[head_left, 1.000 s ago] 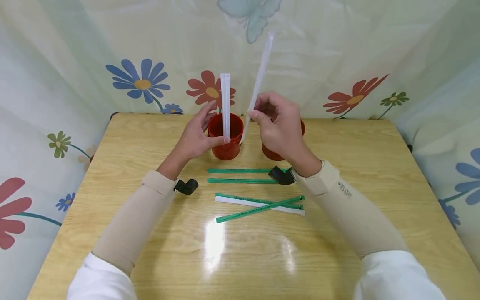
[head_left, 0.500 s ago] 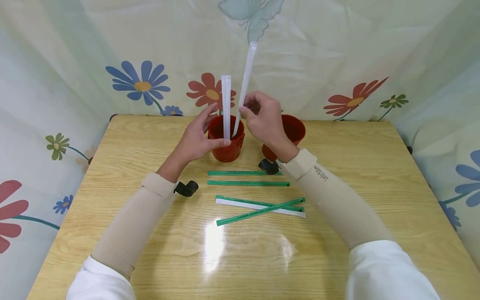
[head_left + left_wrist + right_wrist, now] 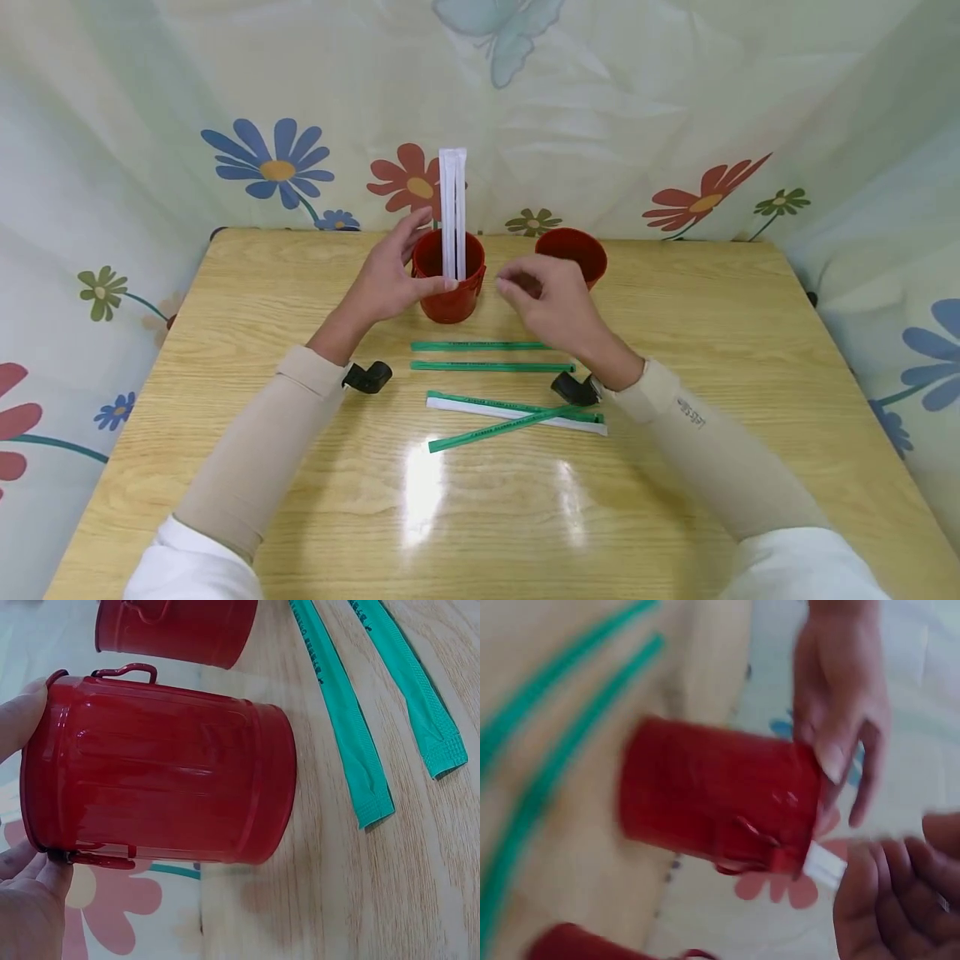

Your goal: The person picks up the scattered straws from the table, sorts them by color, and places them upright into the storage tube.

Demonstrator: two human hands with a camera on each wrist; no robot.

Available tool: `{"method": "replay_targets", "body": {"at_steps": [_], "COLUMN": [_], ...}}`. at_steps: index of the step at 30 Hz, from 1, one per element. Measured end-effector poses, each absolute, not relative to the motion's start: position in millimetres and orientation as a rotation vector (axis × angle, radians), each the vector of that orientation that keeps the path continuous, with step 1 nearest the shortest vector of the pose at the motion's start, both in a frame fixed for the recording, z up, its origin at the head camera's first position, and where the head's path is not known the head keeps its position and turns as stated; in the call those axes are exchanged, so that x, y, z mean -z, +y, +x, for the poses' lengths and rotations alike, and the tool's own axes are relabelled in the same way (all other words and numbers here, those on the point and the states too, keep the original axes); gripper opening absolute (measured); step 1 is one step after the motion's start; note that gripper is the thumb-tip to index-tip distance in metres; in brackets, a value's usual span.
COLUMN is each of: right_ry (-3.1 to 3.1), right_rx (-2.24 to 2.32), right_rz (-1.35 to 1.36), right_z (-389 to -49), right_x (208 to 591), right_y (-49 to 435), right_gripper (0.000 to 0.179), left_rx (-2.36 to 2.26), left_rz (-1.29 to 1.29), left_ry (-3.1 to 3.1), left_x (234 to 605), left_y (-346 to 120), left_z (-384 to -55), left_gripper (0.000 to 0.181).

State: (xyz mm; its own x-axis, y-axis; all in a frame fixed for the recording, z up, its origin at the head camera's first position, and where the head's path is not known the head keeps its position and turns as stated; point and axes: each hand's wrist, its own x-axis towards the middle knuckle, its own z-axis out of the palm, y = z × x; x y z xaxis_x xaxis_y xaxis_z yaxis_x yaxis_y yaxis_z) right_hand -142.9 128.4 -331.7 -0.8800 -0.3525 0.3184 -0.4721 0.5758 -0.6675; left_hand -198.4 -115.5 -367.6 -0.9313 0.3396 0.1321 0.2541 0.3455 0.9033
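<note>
Two small red metal buckets stand near the table's back edge. My left hand grips the rim of the left bucket, its thumb over the front and its fingers around the far side. White paper-wrapped straws stand upright side by side in that bucket, their lower ends hidden by its wall. Between the buckets, slightly nearer me, my right hand hovers with loosely bent fingers and nothing in them. It partly covers the right bucket. In the right wrist view, a white straw end sticks out of the gripped bucket.
On the wooden table, two green wrapped straws lie parallel before the buckets. Nearer me, a green straw crosses another green one and a white one. A flowered curtain hangs behind the table.
My right hand lowered a white wrapped straw into the left bucket, let it go and drew back right and toward me. My left hand stayed on the rim.
</note>
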Motion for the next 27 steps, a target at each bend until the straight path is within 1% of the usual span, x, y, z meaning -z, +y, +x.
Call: {"method": "replay_targets", "body": {"at_steps": [4, 6, 9, 12, 15, 19, 25, 27], "right_ry": [-2.806, -2.917, -3.049, -3.124, -3.145, -3.081, -3.035, -3.066], "right_rx": [-1.004, -0.818, -0.522, -0.365, -0.288, -0.177, 0.06, 0.126], "right_rz": [1.003, 1.095, 1.146, 1.162, 1.173, 1.223, 1.33, 1.351], "right_z": [-112.9, -101.0, -84.8, -72.3, -62.7, -55.2, -53.2, -53.4], "right_x": [350.7, 359.3, 366.9, 372.8, 377.2, 387.8, 392.2, 390.2], "right_y": [145.1, 155.0, 169.4, 182.8, 193.1, 197.2, 188.2, 185.6], "right_gripper": [0.004, 0.008, 0.016, 0.024, 0.025, 0.018, 0.026, 0.024], "left_rx": [-1.636, -1.631, -1.614, -1.601, -1.588, -1.593, -1.595, -1.596], "left_rz": [0.551, 0.559, 0.562, 0.532, 0.504, 0.507, 0.518, 0.53], "left_ry": [2.521, 2.525, 2.534, 2.542, 2.561, 2.557, 2.545, 2.537], "left_x": [366.1, 364.4, 363.3, 363.4, 363.5, 363.4, 363.7, 363.9], "left_y": [-116.0, -115.1, -113.6, -113.9, -115.7, -117.6, -116.2, -113.8], "left_z": [-198.9, -198.8, -199.4, -198.3, -196.4, -195.2, -196.3, -197.0], "left_gripper": [0.095, 0.094, 0.094, 0.093, 0.092, 0.09, 0.087, 0.086]}}
